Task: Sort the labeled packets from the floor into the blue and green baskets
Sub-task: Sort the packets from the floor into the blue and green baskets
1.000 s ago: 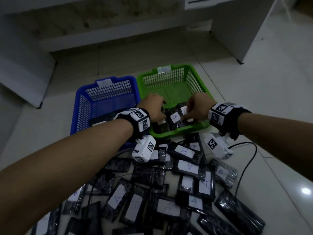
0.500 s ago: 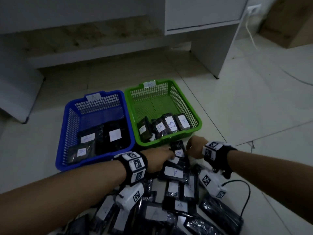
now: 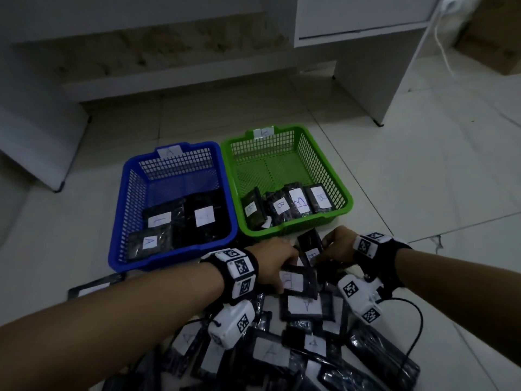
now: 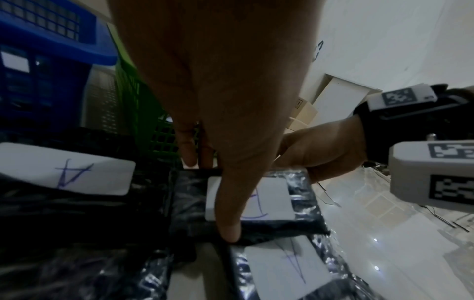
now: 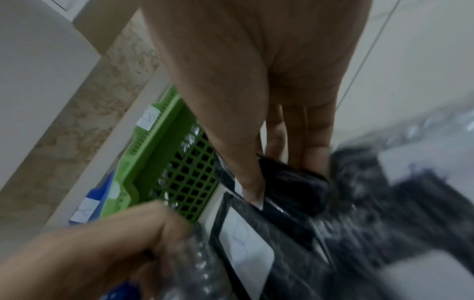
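Note:
The blue basket [image 3: 119,221], tagged A, holds three black packets with A labels. The green basket [image 3: 329,170] beside it on the right holds several packets marked B. Both hands are just in front of the green basket, at the far end of the packet pile [image 3: 270,354]. My left hand [image 3: 284,277] pinches a black packet [image 3: 303,283] with a white label, thumb on its near edge and fingers on its far edge [image 4: 189,158]. My right hand [image 3: 324,249] grips another black packet [image 3: 310,246], tilted up on edge, between thumb and fingers [image 5: 315,162].
Labelled packets cover the floor tiles under my forearms. A black cable [image 3: 414,328] loops at the right of the pile. A white cabinet panel [image 3: 366,88] stands behind the baskets, a white board [image 3: 42,142] at the left, cardboard boxes [image 3: 493,38] at the far right.
Both hands came back out of the green basket to the pile in front of it. Each has taken hold of a packet. The head view has lifted.

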